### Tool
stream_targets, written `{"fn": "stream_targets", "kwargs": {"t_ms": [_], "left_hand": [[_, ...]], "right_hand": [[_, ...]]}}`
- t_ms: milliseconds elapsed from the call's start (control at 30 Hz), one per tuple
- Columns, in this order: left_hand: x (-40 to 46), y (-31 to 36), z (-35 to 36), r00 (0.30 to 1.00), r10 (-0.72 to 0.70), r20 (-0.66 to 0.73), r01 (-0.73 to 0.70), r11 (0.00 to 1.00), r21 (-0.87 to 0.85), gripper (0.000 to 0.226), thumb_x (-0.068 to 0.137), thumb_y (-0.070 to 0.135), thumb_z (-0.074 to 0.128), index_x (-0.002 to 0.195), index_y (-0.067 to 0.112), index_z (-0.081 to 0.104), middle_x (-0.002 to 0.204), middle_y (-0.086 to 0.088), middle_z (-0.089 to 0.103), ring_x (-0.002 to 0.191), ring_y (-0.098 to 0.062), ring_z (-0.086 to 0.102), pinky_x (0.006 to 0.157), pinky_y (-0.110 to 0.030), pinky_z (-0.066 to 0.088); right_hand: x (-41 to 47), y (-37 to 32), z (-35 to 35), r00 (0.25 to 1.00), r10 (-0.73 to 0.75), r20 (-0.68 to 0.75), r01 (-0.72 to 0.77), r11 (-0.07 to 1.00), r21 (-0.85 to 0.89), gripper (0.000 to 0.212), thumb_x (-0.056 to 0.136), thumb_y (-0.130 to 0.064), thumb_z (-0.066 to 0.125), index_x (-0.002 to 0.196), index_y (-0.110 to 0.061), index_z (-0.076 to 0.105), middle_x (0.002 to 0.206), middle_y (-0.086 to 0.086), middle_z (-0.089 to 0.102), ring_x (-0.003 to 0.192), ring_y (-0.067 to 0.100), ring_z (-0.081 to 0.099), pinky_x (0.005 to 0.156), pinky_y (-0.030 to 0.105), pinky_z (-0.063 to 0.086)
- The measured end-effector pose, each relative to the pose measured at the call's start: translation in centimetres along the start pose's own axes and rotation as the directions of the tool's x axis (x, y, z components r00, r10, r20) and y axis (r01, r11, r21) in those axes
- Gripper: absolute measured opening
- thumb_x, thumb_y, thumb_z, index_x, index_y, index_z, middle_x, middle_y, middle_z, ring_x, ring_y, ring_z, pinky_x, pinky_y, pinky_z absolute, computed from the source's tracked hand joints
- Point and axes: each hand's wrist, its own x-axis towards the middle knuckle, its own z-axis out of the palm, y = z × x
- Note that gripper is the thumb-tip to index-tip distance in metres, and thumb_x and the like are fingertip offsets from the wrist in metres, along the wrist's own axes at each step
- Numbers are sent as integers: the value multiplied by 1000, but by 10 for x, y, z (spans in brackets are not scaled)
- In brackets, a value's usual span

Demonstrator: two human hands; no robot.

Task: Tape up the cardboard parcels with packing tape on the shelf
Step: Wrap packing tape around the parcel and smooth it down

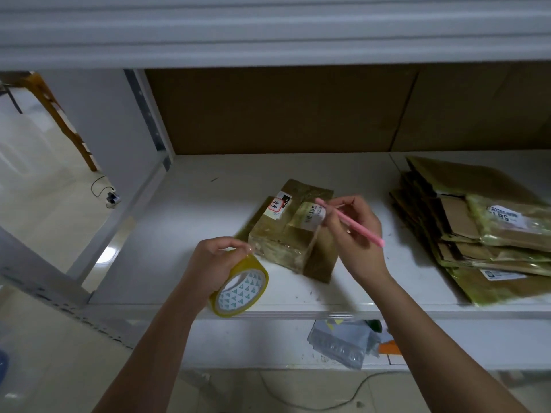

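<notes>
Shelf: white metal shelf (pixel 185 222) with a brown cardboard backing (pixel 280 111) behind it and the underside of a higher white shelf across the top of the view.
Parcel: small cardboard parcel (pixel 290 234) wrapped in glossy clear tape, lying near the middle of the shelf, closer to the front edge than to the back; it bears a white sticker with red writing and a barcode label on top.
Tape: roll of yellowish packing tape (pixel 241 289) with a white core printed in small teal triangles, resting at the front edge of the shelf, just beside the parcel's near left corner.
Left hand: left hand (pixel 213 259) grips the roll from above, fingers curled over its rim, fingertips close to the parcel's corner.
Right hand: right hand (pixel 354 234) pinches a pink pen-like tool (pixel 350 218) between thumb and curled fingers; the tool's far tip lies on top of the parcel by the barcode label, its other end pointing towards the right.
Stack: pile of flattened cardboard pieces and taped flat parcels (pixel 483 231) at the right end of the shelf, well apart from the small parcel, some with white labels.
Below: grey plastic mailing bags (pixel 343 342) on the lower level under the front edge.
Left side: pale floor with a wooden chair leg (pixel 64 122) and a small plug on a cord (pixel 112 198).
</notes>
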Motion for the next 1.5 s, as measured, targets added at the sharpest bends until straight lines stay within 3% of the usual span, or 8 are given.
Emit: {"fn": "stream_targets", "kwargs": {"t_ms": [200, 400, 533, 733, 933, 1200, 1333, 1500], "left_hand": [[-4, 1, 17, 1000, 4, 21, -5, 1000, 25, 8, 86, 23, 72, 79, 25, 75, 69, 4, 73, 60, -12, 70, 55, -24, 52], [-9, 4, 15, 997, 62, 55, -65, 996, 55, 12, 89, 19, 69, 79, 25, 74, 69, 12, 72, 60, -7, 69, 49, -16, 50], [-10, 1, 5, 994, 105, 34, -106, 993, 51, 15, 89, 21, 67, 79, 29, 74, 74, 12, 72, 68, -6, 69, 54, -16, 50], [-17, 2, -8, 979, 199, 31, -199, 980, -11, 24, 94, 13, 59, 79, 21, 75, 81, 5, 74, 73, -12, 71, 61, -21, 55], [-25, -12, -34, 974, 226, 27, -227, 973, 43, 25, 95, 10, 57, 79, 17, 75, 77, 1, 74, 68, -12, 71, 58, -18, 54], [-23, -38, -64, 978, 209, 22, -210, 970, 125, 11, 92, 28, 66, 101, 30, 72, 90, 6, 74, 84, -6, 70, 73, -24, 57], [-14, -51, -88, 992, 91, 84, -97, 993, 72, 78, 79, 30, 80, 137, 50, 32, 95, 2, 67, 85, -3, 68, 70, -17, 54], [-7, -78, -123, 984, 146, 102, -149, 989, 20, 68, 72, 12, 84, 125, 30, 46, 111, -5, 63, 104, -19, 67, 76, -27, 59]], "right_hand": [[-8, 61, -63, 992, 91, 86, -9, 738, -674, 44, 75, 9, 65, 114, -12, 65, 98, 8, 68, 90, 26, 60, 69, 31, 49], [-24, 60, -80, 933, 298, 202, 31, 492, -870, 54, 74, -12, 76, 126, -14, 63, 119, 15, 63, 113, 36, 52, 90, 47, 48], [-32, 13, -47, 987, -71, 143, 146, 763, -630, 17, 87, -10, 60, 98, -14, 72, 92, 5, 67, 82, 22, 61, 69, 33, 52], [-52, -31, 42, 838, 191, 512, -39, 955, -293, 23, 95, -35, 60, 85, -20, 74, 75, -11, 68, 68, 2, 60, 60, 15, 46], [-55, -25, 90, 806, 321, 497, -359, 933, -20, 7, 86, -18, 74, 83, -12, 70, 82, 3, 69, 65, -3, 58, 63, 14, 48], [-59, -17, 140, 815, 350, 462, -325, 936, -135, 18, 91, -22, 68, 75, -17, 61, 83, 3, 68, 77, 19, 65, 71, 37, 56], [-56, -6, 161, 839, 378, 391, -351, 926, -140, 16, 94, -18, 62, 79, -14, 59, 86, 4, 67, 77, 20, 66, 73, 43, 57], [-52, 5, 187, 809, 467, 356, -493, 870, -21, 26, 86, -38, 70, 73, -17, 61, 84, 6, 70, 84, 24, 70, 76, 50, 59]]}}
